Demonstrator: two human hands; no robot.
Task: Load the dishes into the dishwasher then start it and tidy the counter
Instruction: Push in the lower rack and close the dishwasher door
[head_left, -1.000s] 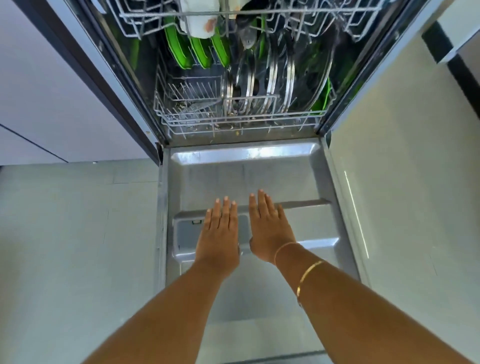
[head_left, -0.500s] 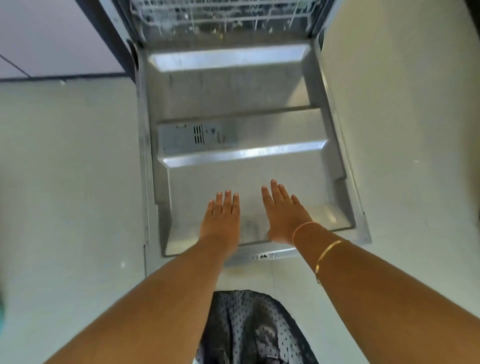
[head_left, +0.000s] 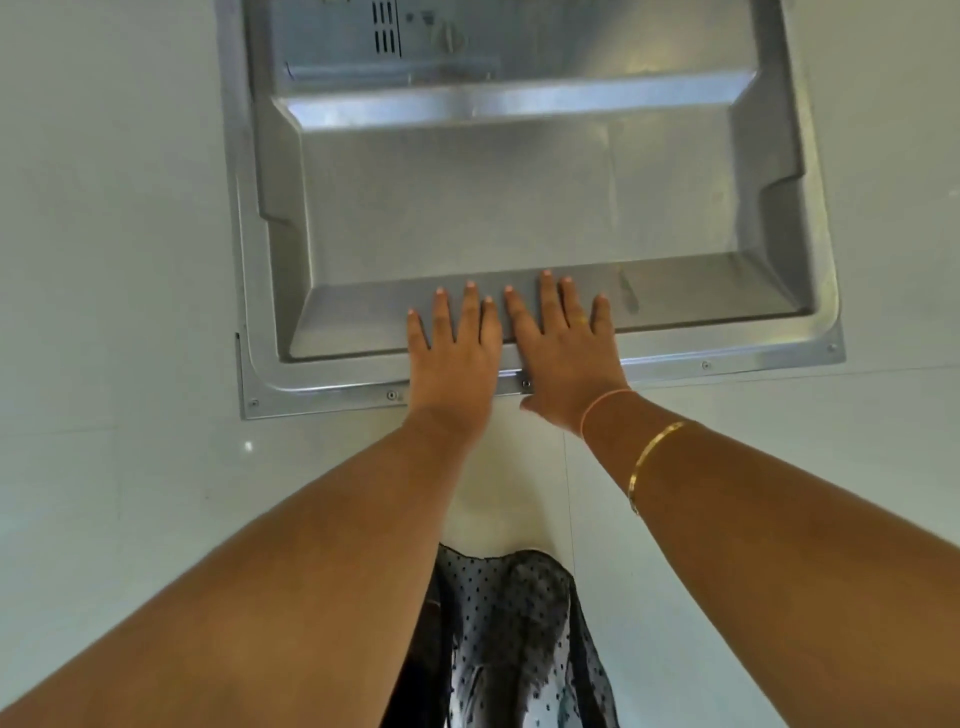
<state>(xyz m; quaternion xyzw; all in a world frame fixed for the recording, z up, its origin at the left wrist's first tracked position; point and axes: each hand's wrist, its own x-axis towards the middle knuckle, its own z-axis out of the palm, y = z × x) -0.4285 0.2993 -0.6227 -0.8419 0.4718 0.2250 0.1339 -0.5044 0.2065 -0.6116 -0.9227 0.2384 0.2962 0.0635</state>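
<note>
The dishwasher door (head_left: 519, 197) lies open and flat in front of me, its steel inner panel facing up. My left hand (head_left: 454, 358) and my right hand (head_left: 563, 353) lie side by side, fingers straight, flat on the door's near edge at its middle. The detergent compartment (head_left: 395, 31) shows at the top of the panel. The racks and dishes are out of view.
Pale floor tiles (head_left: 104, 260) surround the door on both sides. My dark dotted garment (head_left: 509, 649) hangs below between my forearms. Two bangles (head_left: 649, 457) sit on my right wrist.
Both hands slid back along the door from the detergent compartment to its near edge. The view tilted down, so the racks and dishes left the frame.
</note>
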